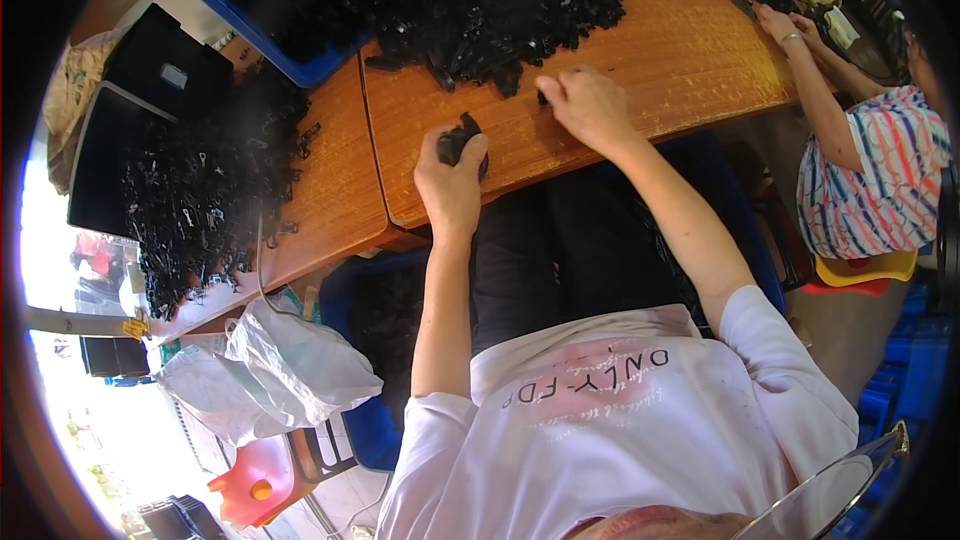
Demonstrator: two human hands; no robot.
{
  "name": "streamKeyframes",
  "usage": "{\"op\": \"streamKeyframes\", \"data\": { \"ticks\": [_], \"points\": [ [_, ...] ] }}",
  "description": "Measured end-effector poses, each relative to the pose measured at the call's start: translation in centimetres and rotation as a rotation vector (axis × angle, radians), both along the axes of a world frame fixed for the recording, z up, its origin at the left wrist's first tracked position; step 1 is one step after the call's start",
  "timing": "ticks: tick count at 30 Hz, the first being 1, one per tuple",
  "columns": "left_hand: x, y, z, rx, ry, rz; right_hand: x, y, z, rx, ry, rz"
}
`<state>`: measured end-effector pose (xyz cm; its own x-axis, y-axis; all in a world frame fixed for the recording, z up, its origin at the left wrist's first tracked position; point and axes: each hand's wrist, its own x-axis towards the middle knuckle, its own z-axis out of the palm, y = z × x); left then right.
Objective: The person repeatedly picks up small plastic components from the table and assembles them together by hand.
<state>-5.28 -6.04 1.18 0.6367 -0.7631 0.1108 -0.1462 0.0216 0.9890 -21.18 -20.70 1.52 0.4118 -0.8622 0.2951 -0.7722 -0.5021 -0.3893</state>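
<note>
My left hand [452, 185] is closed around a small black plastic part [458, 143] just over the front edge of the wooden table [660, 90]. Its exact kind does not show. To the right, my right hand [590, 108] is closed above the tabletop, thumb and fingers pinched together. A dark bit [542, 97] shows at its fingertips, too small to name. Beyond both hands spreads a big heap of black plastic parts [480, 15].
A blue bin [290, 65] tips toward the heap at the back left. More black pieces with metal bits [200, 200] cover the left table. White plastic bags [280, 370] hang below it. At the right, a co-worker in a striped top [870, 175] handles black parts.
</note>
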Motion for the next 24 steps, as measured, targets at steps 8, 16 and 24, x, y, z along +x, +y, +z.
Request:
{"op": "streamKeyframes", "data": {
  "ticks": [8, 16, 24],
  "points": [
    [-1.1, 5.4, -1.0, -0.294, 0.881, -0.188, 0.3, 1.9, -2.3, -0.331, 0.088, 0.193],
    [-2.9, 7.2, -2.9, -0.255, 1.026, -0.297, -3.1, 8.2, 0.1, -0.297, -0.471, 0.558],
    [-4.2, 7.0, -2.4, -0.184, 1.1, -0.329, -3.5, 11.9, -0.3, -0.651, -0.297, 0.72]
  ]
}}
